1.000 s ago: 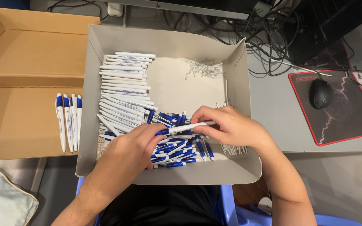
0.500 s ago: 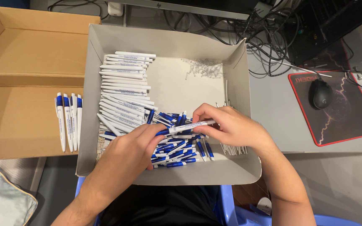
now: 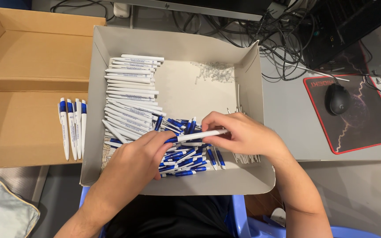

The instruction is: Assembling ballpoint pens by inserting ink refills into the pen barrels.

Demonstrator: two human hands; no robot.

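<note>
Gripping one white-and-blue plastic pen between left hand and right hand, with four finished pens lying at nine o'clock and a loose pile of blue-and-white pen parts left in the grey cardboard tray.

White-and-blue pen lies level (above the pile), held endwise.

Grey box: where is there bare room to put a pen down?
In the grey box, the bare floor between the white barrels and the right wall, below the springs. The front is crowded with blue parts and both hands.
</note>
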